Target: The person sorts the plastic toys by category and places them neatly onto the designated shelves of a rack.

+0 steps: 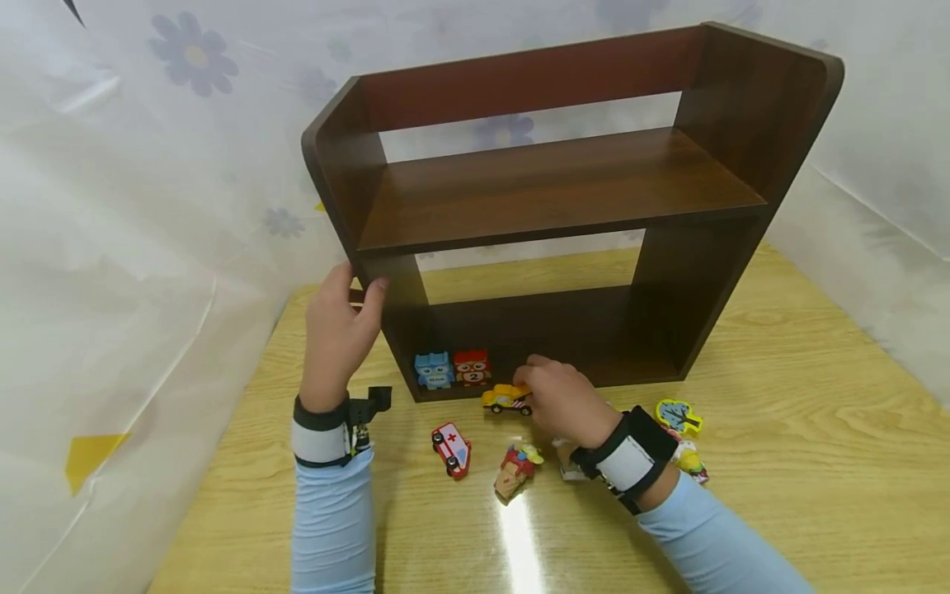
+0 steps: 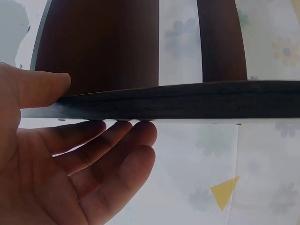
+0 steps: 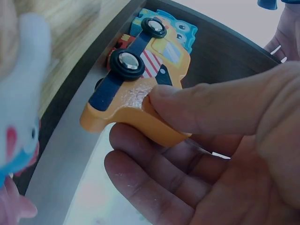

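A dark brown two-tier shelf [image 1: 564, 177] stands on the table. My left hand [image 1: 337, 330] grips its left side panel, thumb on the inner face and fingertips against the outer face, as the left wrist view shows. My right hand [image 1: 567, 400] pinches a yellow toy truck [image 1: 505, 399] between thumb and fingers, at the front edge of the bottom tier. In the right wrist view the truck [image 3: 161, 110] is tilted with its wheels outward. A blue owl block [image 1: 434, 371] and a red owl block [image 1: 472, 368] sit side by side in the bottom tier's left corner.
On the wooden table [image 1: 312, 528] before the shelf lie a red-and-white toy ambulance [image 1: 452, 450] and a small red-and-tan toy [image 1: 515, 473]. A toy tree [image 1: 679, 417] and other small toys lie right, partly behind my right wrist. Floral sheeting [image 1: 193, 190] hangs behind.
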`<state>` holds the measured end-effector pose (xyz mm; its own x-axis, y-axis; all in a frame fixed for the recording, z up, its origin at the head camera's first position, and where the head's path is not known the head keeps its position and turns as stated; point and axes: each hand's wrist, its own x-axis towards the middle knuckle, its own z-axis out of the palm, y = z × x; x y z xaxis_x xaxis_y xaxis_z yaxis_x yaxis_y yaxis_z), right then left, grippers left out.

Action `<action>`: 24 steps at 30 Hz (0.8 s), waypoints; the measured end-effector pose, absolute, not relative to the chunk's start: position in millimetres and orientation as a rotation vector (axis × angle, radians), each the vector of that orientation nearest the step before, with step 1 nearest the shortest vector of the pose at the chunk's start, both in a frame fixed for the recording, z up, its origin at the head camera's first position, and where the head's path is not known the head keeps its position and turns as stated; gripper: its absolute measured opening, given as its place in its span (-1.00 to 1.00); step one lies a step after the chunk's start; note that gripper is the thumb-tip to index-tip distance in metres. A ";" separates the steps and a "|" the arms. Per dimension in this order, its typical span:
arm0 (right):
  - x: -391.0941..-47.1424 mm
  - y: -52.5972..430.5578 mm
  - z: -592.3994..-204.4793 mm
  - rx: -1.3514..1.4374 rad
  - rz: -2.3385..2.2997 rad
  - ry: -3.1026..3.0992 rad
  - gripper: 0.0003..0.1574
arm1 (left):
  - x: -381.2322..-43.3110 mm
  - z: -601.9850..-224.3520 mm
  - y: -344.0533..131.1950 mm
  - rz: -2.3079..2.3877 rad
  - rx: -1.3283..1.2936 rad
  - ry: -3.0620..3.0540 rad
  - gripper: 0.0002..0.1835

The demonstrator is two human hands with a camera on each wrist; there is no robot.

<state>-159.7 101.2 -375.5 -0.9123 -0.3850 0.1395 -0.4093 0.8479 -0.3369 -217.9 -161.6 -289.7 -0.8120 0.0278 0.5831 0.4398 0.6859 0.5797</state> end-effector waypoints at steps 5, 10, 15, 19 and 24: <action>-158.4 107.0 -372.2 0.626 0.567 -2.933 -0.72 | -217.5 -290.1 -162.0 -1.002 -0.360 -2.360 -0.61; -159.6 113.8 -367.9 0.609 0.562 -2.893 -0.72 | -217.3 -291.0 -162.1 -1.003 -0.353 -2.364 -0.60; -161.4 119.2 -362.5 0.612 0.557 -2.869 -0.71 | -217.0 -291.0 -162.7 -0.998 -0.351 -2.365 -0.60; -163.2 121.9 -358.5 0.618 0.571 -2.846 -0.72 | -217.6 -290.8 -163.1 -1.000 -0.347 -2.365 -0.60; -166.8 124.8 -354.1 0.602 0.575 -2.832 -0.74 | -219.0 -291.0 -163.0 -1.004 -0.347 -2.366 -0.61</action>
